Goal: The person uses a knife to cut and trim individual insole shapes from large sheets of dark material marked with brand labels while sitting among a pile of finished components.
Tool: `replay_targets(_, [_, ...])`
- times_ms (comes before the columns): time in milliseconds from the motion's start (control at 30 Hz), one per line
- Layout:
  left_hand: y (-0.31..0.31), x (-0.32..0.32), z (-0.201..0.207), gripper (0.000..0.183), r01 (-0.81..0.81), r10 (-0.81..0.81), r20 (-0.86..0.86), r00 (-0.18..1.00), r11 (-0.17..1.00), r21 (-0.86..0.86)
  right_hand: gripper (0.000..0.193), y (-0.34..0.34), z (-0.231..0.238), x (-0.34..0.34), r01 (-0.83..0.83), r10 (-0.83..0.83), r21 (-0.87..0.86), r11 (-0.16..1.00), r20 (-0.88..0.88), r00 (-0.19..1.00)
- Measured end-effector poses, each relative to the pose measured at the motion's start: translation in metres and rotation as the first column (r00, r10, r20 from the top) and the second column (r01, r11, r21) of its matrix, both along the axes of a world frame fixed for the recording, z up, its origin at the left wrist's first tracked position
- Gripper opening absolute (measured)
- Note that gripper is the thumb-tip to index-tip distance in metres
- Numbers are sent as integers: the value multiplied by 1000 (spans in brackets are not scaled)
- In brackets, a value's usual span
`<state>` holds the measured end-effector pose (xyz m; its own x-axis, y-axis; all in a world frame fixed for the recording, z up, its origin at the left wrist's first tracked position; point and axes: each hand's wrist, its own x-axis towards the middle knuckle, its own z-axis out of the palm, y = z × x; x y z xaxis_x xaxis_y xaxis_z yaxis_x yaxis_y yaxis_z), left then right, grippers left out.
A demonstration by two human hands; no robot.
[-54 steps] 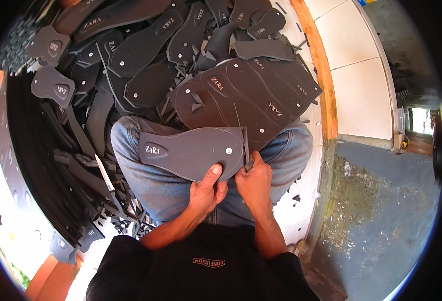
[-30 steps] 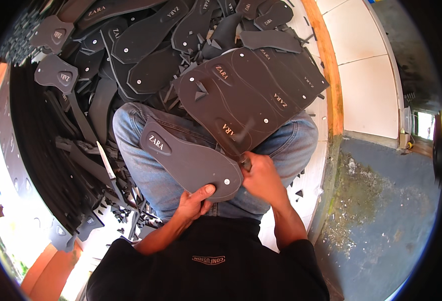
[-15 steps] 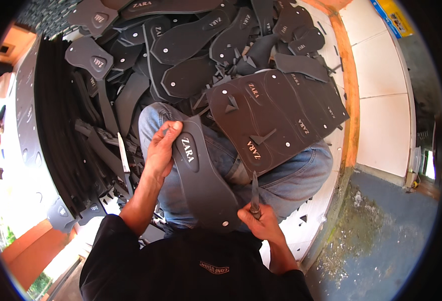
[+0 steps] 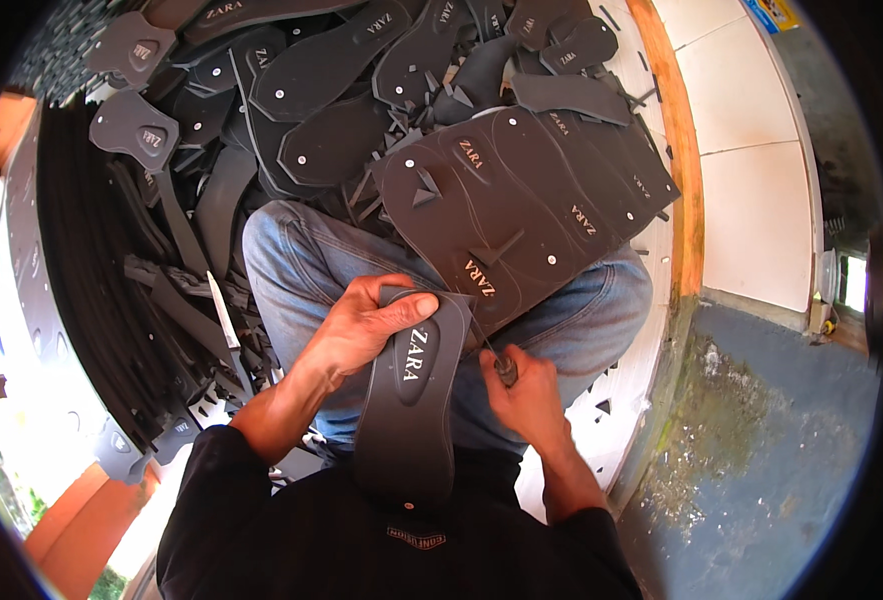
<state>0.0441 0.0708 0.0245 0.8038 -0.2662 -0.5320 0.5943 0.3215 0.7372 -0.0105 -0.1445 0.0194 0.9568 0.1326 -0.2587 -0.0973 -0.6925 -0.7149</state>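
My left hand (image 4: 366,328) grips the heel end of a dark grey foam insole (image 4: 404,432), thumb on top and fingers underneath. The insole hangs toward my chest, with an oval raised pad, pale lettering and a small white dot near its lower end. In my closed right hand (image 4: 529,398) is a knife (image 4: 505,371). Its thin blade points up and left and meets the insole's upper right corner. A larger dark foam sheet (image 4: 536,220) with pressed sole outlines rests across my knees, just beyond both hands, bearing two small offcuts.
Beyond my knees lies a heap of cut insoles (image 4: 336,70) and scraps. Stacked dark sheets (image 4: 86,260) stand at the left, with a pale blade (image 4: 223,310) beside them. A wooden strip (image 4: 683,180) edges the white surface on the right, past which is a stained grey floor (image 4: 751,430).
The insole has shifted right and down toward my chest, more upright now. My right hand has risen, bringing the knife from beside the insole to its upper corner.
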Motion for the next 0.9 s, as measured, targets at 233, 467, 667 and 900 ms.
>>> replay_targets(233, [7, 1, -1, 29, 56, -68, 89, 994, 989, 138, 22, 21, 12, 61, -7, -11, 154, 988, 120, 993])
replay_targets(467, [34, 16, 9, 9, -792, 799, 101, 593, 601, -109, 32, -49, -3, 30, 526, -506, 211, 824, -146, 850])
replay_targets(667, [-53, -16, -6, 12, -382, 328, -199, 924, 833, -401, 35, -27, 4, -13, 315, -310, -54, 947, 87, 947])
replay_targets(900, [-70, -33, -10, 13, -322, 262, -195, 945, 850, -417, 29, -33, 1, -27, 258, -262, -159, 953, 0, 965])
